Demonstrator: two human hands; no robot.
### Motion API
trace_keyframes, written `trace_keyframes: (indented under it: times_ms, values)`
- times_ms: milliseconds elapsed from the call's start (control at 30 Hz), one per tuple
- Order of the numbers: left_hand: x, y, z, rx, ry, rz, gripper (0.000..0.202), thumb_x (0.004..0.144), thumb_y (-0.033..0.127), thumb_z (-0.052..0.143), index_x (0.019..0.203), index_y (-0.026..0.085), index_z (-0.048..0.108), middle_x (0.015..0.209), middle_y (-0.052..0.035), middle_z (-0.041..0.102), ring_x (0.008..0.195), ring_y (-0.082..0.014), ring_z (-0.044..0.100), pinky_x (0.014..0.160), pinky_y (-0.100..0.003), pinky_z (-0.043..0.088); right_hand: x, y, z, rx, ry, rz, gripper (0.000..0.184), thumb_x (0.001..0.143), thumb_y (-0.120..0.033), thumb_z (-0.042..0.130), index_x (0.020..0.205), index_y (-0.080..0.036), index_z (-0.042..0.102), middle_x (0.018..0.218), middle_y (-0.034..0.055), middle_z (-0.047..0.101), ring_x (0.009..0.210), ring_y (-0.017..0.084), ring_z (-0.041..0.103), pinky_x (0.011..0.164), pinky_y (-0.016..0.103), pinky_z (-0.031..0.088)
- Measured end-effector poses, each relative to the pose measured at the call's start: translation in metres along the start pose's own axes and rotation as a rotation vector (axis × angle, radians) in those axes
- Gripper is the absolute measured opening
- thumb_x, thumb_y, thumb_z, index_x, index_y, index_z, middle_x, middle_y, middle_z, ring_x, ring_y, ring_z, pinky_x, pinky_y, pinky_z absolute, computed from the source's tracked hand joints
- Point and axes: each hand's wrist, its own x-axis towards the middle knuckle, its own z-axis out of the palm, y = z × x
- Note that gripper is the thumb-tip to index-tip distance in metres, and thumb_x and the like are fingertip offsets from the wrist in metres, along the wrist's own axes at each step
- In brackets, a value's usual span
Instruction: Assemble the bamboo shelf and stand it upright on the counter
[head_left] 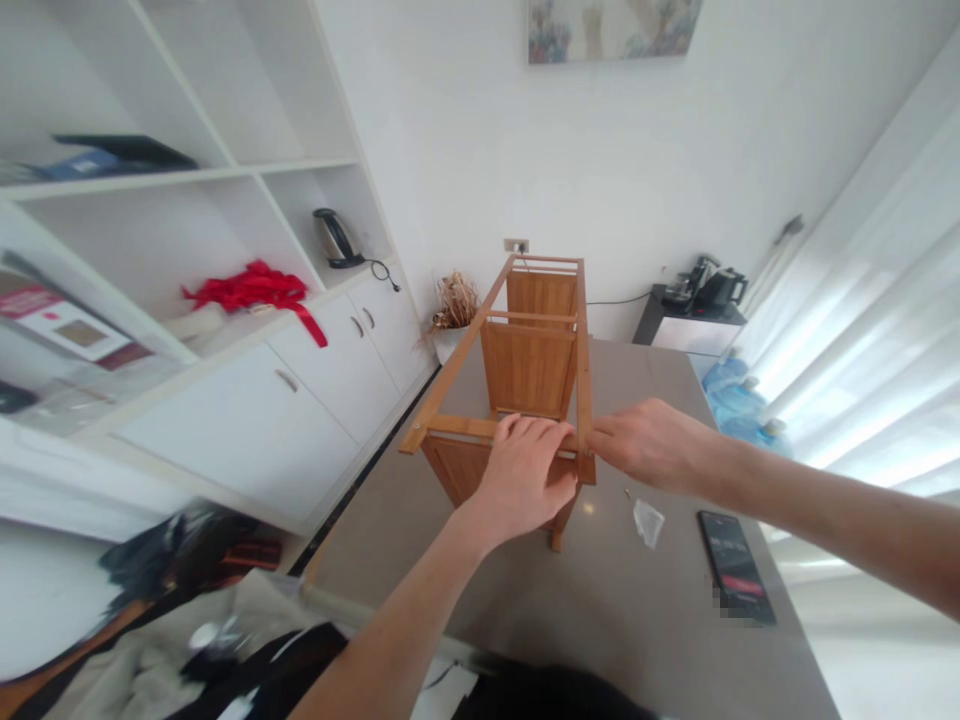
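Observation:
A wooden bamboo shelf rack (529,366) stands on the grey table (600,590), its long side rails running away from me. My left hand (525,478) is closed over the near top crossbar, fingers wrapped on the wood. My right hand (651,442) pinches the near right corner of the frame where the rail meets the leg. A small clear plastic bag (647,521) and a tiny screw-like piece (628,494) lie on the table just right of the rack's foot.
A dark phone (735,566) lies on the table at the right. White cabinets with a kettle (335,238) and red cloth (255,288) line the left wall. A dried plant (455,302) and a side stand with a coffee machine (705,282) are beyond.

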Motion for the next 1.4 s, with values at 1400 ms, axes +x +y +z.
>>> trace_keyframes:
  times_ms: [1400]
  values:
    - [-0.009,-0.011,-0.005,-0.082,0.048,0.044,0.05,0.076,0.05,0.063,0.115,0.02,0.055,0.123,-0.0088,0.056,0.118,-0.0252,0.047,0.106,-0.046,0.025,0.034,-0.006,-0.027,0.42,-0.299,0.648,0.023,0.075,-0.027,0.051,0.059,-0.02,0.066,0.058,0.0025,0.066,0.054,0.015,0.059,0.051,0.024,0.039]
